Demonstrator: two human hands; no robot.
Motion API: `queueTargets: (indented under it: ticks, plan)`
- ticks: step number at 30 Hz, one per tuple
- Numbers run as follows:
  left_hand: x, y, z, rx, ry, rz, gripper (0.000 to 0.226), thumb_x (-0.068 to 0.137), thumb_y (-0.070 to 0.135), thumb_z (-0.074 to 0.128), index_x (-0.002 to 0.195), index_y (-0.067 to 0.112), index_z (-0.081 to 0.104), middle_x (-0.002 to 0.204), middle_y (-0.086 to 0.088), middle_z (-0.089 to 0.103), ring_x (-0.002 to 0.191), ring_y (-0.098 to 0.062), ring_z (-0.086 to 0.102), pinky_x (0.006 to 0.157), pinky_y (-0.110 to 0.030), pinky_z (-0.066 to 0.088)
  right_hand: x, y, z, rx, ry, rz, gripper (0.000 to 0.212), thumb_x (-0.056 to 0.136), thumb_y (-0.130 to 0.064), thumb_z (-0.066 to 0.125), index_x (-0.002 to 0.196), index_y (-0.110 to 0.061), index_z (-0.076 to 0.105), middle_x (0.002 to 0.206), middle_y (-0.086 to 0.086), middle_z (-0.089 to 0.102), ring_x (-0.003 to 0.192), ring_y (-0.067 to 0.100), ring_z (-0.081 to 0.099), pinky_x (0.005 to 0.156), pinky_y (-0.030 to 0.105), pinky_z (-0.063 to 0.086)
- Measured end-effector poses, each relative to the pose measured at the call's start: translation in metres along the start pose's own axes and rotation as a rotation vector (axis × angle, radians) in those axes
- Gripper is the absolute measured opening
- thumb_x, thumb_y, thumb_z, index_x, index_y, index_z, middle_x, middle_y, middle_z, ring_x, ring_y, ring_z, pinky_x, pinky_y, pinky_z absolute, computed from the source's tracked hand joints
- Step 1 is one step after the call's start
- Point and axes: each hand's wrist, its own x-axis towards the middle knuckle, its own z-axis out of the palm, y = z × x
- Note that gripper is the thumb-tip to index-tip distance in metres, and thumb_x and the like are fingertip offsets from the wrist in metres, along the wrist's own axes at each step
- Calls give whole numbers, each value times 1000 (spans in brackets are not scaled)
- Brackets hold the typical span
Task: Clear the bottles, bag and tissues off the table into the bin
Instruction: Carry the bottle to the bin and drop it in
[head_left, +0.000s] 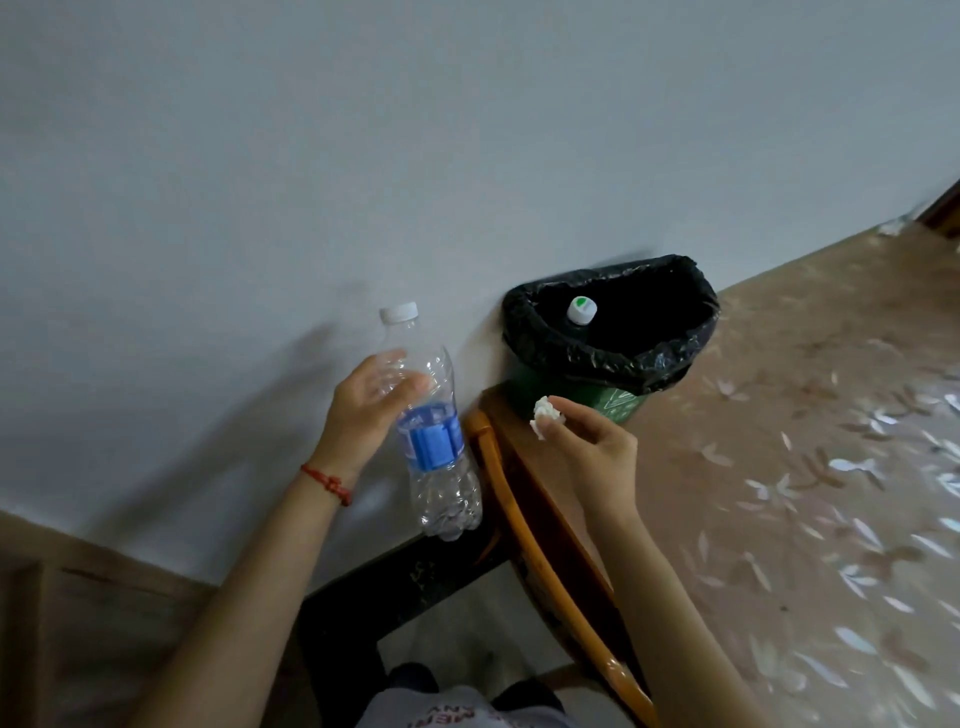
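Note:
My left hand (363, 410) grips a clear plastic bottle (434, 436) with a blue label and a white cap, held upright in the air left of the bin. My right hand (587, 441) pinches a small crumpled white tissue (545, 413) between its fingertips, just in front of the bin. The green bin (613, 332) stands against the wall, lined with a black bag. Inside it the white cap of another bottle (582, 310) shows; the rest of that bottle is hidden in the dark.
A table (810, 467) with a brown flowered cover fills the right side. A wooden chair back (524, 530) curves below my right hand. A grey wall runs behind, and my left wrist wears a red thread.

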Motion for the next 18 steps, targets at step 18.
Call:
queueTargets:
  ticks: [18]
  plan:
    - [53, 14, 87, 19, -169, -11, 58, 53, 57, 66, 101, 25, 60, 95, 3, 67, 88, -12, 65, 89, -41, 51, 50, -6, -61, 49, 147, -35, 21, 73, -13, 76, 88, -27, 73, 78, -9, 74, 77, 7, 69, 66, 13, 51]
